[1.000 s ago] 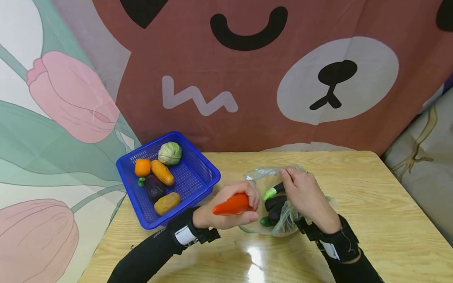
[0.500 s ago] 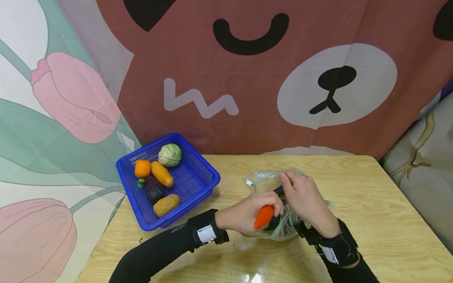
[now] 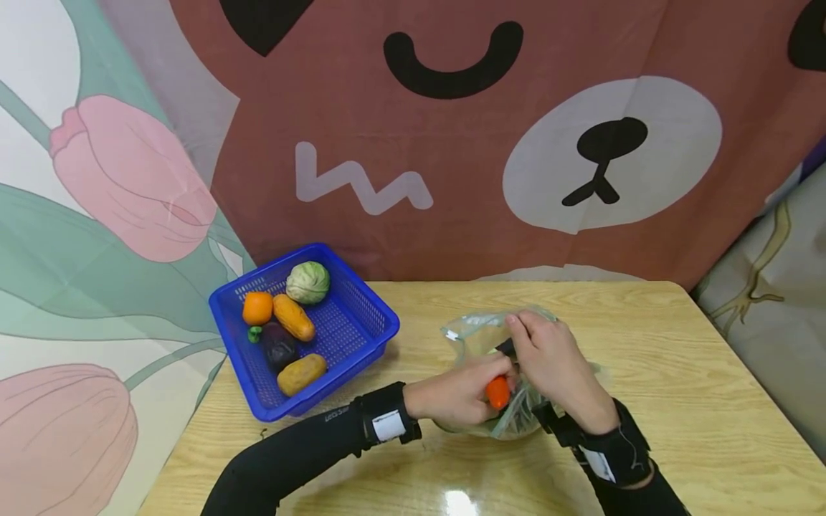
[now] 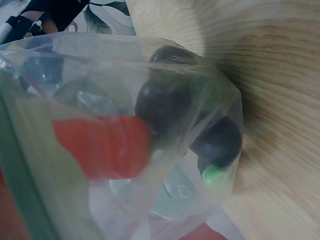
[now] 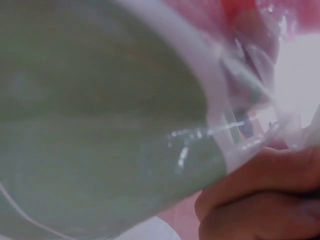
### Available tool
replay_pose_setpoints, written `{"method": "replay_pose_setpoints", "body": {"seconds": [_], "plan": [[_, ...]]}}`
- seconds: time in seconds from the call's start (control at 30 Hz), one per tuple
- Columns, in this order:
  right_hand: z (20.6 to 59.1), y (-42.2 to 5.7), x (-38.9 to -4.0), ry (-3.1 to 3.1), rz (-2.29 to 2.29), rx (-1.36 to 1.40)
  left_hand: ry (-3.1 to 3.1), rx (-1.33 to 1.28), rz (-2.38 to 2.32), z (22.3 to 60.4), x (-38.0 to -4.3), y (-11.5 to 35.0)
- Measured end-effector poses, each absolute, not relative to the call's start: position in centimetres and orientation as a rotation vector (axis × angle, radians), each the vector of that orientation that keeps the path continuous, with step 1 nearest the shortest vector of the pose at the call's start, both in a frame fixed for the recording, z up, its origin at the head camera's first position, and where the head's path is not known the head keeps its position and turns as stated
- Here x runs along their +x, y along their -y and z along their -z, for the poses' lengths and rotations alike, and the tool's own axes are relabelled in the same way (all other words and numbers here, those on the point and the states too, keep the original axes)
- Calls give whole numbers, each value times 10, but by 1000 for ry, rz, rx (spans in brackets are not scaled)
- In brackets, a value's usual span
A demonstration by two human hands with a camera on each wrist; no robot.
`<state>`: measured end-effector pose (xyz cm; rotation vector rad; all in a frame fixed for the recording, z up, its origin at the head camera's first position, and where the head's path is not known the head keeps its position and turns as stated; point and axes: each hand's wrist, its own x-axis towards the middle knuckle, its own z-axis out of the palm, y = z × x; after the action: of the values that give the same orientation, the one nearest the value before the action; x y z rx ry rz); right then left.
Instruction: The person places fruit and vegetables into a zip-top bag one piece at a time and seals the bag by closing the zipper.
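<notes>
In the head view, my left hand [image 3: 458, 395] grips an orange-red tapered vegetable [image 3: 498, 393] at the mouth of a clear plastic bag [image 3: 471, 330]. My right hand [image 3: 558, 369] pinches the bag's rim with thumb and fingers. Through the plastic in the left wrist view, the orange-red vegetable [image 4: 112, 145] shows above dark, rounded vegetables [image 4: 165, 102], one with a bright green end [image 4: 215, 176]. Folds of the bag fill most of the right wrist view, beside curled fingers [image 5: 260, 200]. My left fingertips are partly hidden.
A blue basket [image 3: 381, 337] stands left on the wooden table [image 3: 677, 373]. In it lie a cabbage [image 3: 307, 282], an orange bell pepper [image 3: 257, 308], a yellow oblong vegetable [image 3: 293, 317], a dark purple vegetable [image 3: 279, 347] and a potato-like one [image 3: 302, 375]. A printed cloth [image 3: 464, 165] hangs behind.
My left hand has moved right, from beside the basket into the bag's mouth, carrying the orange-red vegetable, whose end now points down. My right hand has stayed at the bag's rim.
</notes>
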<state>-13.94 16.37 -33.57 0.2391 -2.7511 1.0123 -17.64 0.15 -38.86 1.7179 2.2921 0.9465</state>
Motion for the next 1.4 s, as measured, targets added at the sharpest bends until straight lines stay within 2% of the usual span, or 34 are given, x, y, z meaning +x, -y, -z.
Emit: {"method": "replay_pose_setpoints", "body": {"seconds": [0.33,0.63,0.83,1.13,1.4], "plan": [[336,-165,-139,2741,-990,265,-2334,1817,-836,392,-183,-7],[336,-166,-136,2744,-981,250,-2498,1929,-379,397,-189,-15],[334,-169,-136,2755,-989,242,-2530,1919,-241,394,-190,-15],[332,-171,-140,2768,-1016,187,-2513,1920,-387,380,-182,-9],[331,-172,-142,2757,-1019,214,-2455,1849,-724,344,-177,20]]}}
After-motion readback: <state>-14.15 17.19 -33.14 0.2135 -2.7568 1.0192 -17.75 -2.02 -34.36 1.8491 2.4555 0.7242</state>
